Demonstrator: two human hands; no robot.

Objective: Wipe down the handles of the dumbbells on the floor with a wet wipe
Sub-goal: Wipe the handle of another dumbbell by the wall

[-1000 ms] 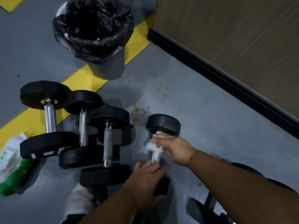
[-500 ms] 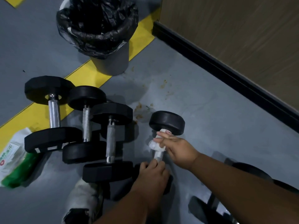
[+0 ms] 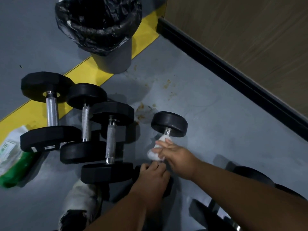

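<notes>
A small black dumbbell [image 3: 169, 124] lies on the grey floor, its far weight toward the wall. My right hand [image 3: 176, 155] grips a white wet wipe [image 3: 156, 150] wrapped round its metal handle, just below the far weight. My left hand [image 3: 152, 177] holds down the near weight, which it mostly hides. Three more dumbbells lie side by side to the left: one [image 3: 52, 110], a second [image 3: 86, 122] and a third [image 3: 110, 140], all with bare steel handles.
A grey bin [image 3: 113, 52] lined with a black bag stands at the back on a yellow floor stripe [image 3: 83, 70]. A green and white wipes pack [image 3: 11, 155] lies at far left. A wooden wall with a black skirting [image 3: 233, 75] runs along the right. More black weights [image 3: 250, 177] sit at lower right.
My right hand has slid the wipe down the handle toward my left hand, baring the steel next to the far weight. The view has shifted slightly.
</notes>
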